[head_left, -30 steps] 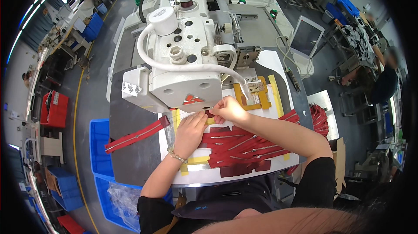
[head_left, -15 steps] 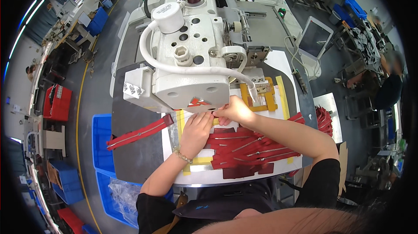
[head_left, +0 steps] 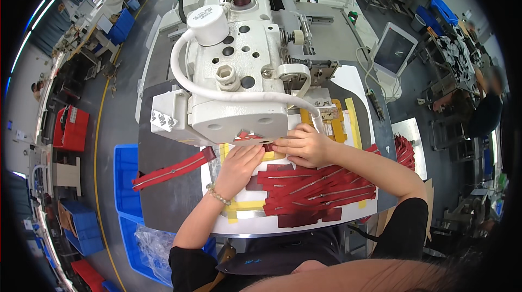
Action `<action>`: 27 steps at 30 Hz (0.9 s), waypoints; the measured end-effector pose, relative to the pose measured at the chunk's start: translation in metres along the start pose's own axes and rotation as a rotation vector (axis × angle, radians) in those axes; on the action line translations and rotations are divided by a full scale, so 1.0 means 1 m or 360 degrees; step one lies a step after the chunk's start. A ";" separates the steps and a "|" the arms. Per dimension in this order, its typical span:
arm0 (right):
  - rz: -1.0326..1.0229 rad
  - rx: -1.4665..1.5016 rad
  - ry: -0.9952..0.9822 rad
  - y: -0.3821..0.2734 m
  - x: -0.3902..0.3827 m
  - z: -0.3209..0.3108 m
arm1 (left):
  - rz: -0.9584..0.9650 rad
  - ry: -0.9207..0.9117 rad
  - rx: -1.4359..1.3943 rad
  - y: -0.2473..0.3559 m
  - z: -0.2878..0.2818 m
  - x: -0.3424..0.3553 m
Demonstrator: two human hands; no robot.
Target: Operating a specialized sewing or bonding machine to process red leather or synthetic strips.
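Observation:
Below the head of a white sewing machine [head_left: 239, 115], both hands lie close together. My left hand [head_left: 239, 168], with a beaded bracelet at the wrist, rests flat with its fingers stretched forward. From the right, my right hand [head_left: 305, 146] lies with extended fingers pointing left. Between the fingertips shows a small dark red piece [head_left: 268, 147], pressed at its edges onto a yellow frame [head_left: 271, 155]. The machine head hides what is under it. Beside my right forearm lies a pile of red zippers [head_left: 315, 186] with dark red end pieces.
One red zipper [head_left: 174, 171] lies apart at the left. A yellow clamp frame [head_left: 338, 123] sits behind my right hand. Blue bins [head_left: 126, 183] stand left of the table, one with clear plastic. A screen [head_left: 392, 47] stands at the right; another person [head_left: 486, 101] is beyond.
My right hand has gone from a pinch to lying flatter, fingers stretched left and slightly nearer me. The dark red piece now shows between the hands. My left hand has shifted slightly nearer.

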State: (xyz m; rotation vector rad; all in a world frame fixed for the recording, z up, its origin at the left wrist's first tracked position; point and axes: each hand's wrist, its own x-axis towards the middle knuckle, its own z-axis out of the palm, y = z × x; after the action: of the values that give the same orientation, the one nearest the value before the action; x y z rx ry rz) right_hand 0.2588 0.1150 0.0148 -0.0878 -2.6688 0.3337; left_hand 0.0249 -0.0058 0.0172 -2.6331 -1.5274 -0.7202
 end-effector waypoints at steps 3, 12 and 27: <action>0.0046 -0.0002 -0.0029 0.000 -0.003 0.000 | 0.0011 0.0056 -0.0015 0.000 0.001 0.001; 0.0130 0.0122 -0.0085 0.000 0.000 0.004 | -0.0061 0.0166 -0.0079 0.000 -0.011 0.004; 0.0036 0.0128 0.0076 0.006 0.005 0.010 | 0.0056 0.0172 -0.0142 0.001 -0.019 0.013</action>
State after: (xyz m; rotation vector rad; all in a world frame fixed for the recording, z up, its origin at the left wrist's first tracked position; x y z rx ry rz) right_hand 0.2497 0.1195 0.0067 -0.1002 -2.6054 0.4404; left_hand 0.0239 -0.0004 0.0390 -2.6268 -1.4505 -0.9322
